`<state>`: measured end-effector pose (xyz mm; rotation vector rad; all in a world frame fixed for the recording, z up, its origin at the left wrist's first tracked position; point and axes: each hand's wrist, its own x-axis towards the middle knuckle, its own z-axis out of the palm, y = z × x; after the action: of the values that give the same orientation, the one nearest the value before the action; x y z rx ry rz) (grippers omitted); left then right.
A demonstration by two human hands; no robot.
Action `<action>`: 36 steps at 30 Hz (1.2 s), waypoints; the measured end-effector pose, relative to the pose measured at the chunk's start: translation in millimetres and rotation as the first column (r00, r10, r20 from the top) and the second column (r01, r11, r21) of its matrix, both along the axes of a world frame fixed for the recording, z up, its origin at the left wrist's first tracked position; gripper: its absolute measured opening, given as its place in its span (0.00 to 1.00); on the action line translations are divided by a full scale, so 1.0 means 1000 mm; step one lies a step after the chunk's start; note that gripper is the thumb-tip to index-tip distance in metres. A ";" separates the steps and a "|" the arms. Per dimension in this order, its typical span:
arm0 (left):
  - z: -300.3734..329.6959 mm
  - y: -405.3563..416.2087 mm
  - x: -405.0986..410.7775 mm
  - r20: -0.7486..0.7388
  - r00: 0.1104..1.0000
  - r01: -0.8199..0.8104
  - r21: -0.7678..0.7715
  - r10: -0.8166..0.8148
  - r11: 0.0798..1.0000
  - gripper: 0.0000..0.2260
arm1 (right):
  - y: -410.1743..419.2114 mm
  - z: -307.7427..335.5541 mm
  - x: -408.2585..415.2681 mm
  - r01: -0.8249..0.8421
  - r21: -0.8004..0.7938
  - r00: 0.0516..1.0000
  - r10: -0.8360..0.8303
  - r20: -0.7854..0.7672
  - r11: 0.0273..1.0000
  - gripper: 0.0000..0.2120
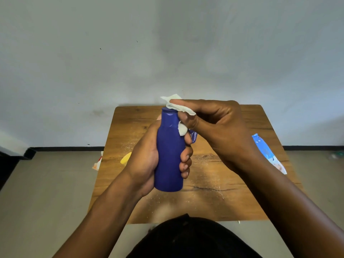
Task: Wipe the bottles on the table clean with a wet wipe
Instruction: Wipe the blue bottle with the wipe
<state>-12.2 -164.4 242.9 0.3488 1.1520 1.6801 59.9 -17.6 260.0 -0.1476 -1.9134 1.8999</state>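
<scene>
Bottle upright at frame centre above table, clamped in left hand, right hand pinching wipe on cap; hard rubbing likely to pop it open.

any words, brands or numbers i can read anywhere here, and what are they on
None can be read.
Blue bottle: no lettering shows on the side facing the camera.
Blue wipe pack at the table's right edge: printed marks, too blurred to read.
Red and white packet off the table's left edge: too blurred and mostly hidden.
</scene>
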 end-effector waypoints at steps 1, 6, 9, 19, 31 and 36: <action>0.000 0.001 0.000 -0.032 0.999 -0.024 -0.019 0.023 1.000 0.28 | 0.000 0.001 0.000 0.019 0.047 1.000 -0.020 0.002 0.999 0.13; 0.005 0.008 0.000 -0.066 0.995 -0.076 -0.048 0.073 0.996 0.29 | 0.003 0.004 -0.001 0.085 0.164 0.996 -0.091 0.024 0.983 0.15; 0.012 0.009 -0.002 0.063 0.998 -0.017 0.000 0.017 1.000 0.27 | 0.010 0.005 0.000 0.042 0.095 0.993 -0.052 0.110 0.995 0.24; 0.019 0.000 -0.009 0.110 0.972 0.209 0.000 -0.207 0.978 0.23 | 0.017 0.014 0.007 -0.155 0.147 0.988 0.149 0.046 0.977 0.16; 0.018 0.002 -0.002 -0.196 0.980 -0.018 -0.228 -0.028 0.974 0.34 | 0.003 0.019 0.011 -0.033 0.132 0.999 0.028 0.038 0.991 0.10; 0.007 0.016 0.001 -0.532 0.821 -0.401 -0.283 0.205 0.871 0.34 | -0.010 0.010 0.001 0.179 0.079 0.984 -0.180 0.004 0.981 0.08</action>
<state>-11.4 -148.1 249.5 0.3583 1.9791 1.6293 60.7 -27.3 270.0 -0.2969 -1.9091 1.7069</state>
